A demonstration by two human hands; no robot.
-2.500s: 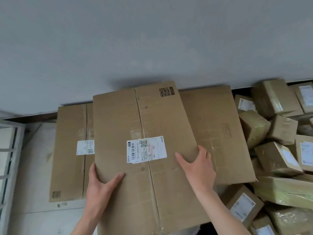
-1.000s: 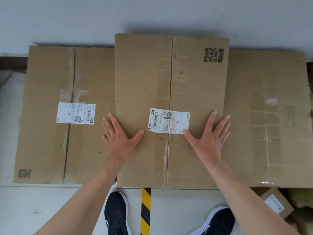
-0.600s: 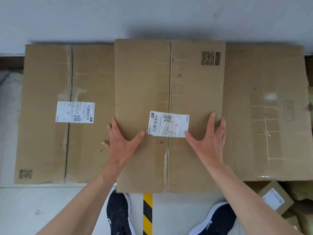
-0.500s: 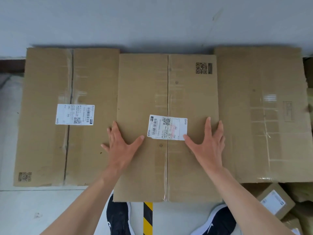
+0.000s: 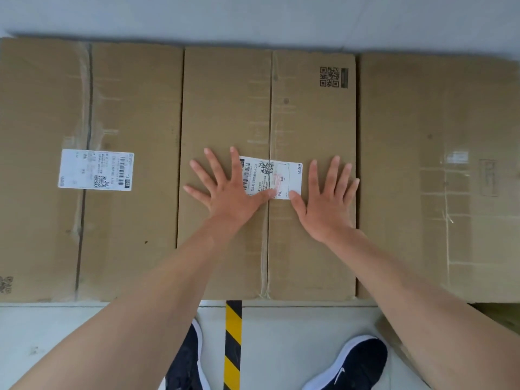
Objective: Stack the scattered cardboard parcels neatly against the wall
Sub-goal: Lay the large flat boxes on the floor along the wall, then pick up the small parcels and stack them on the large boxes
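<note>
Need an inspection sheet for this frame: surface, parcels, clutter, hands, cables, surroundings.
Surface: pale floor with a yellow-and-black striped tape strip.
Job's things: three large flat brown cardboard parcels side by side against the wall, near edges roughly level. The middle parcel carries a white shipping label, the left parcel carries another, and the right parcel shows none.
Clutter: a brown edge at lower right, too cut off to identify.
Hands: left hand and right hand lie flat with fingers spread on the middle parcel. The left thumb overlaps the label.
Cables: nothing seen.
Surroundings: grey wall; the person's dark shoes with white soles.
</note>
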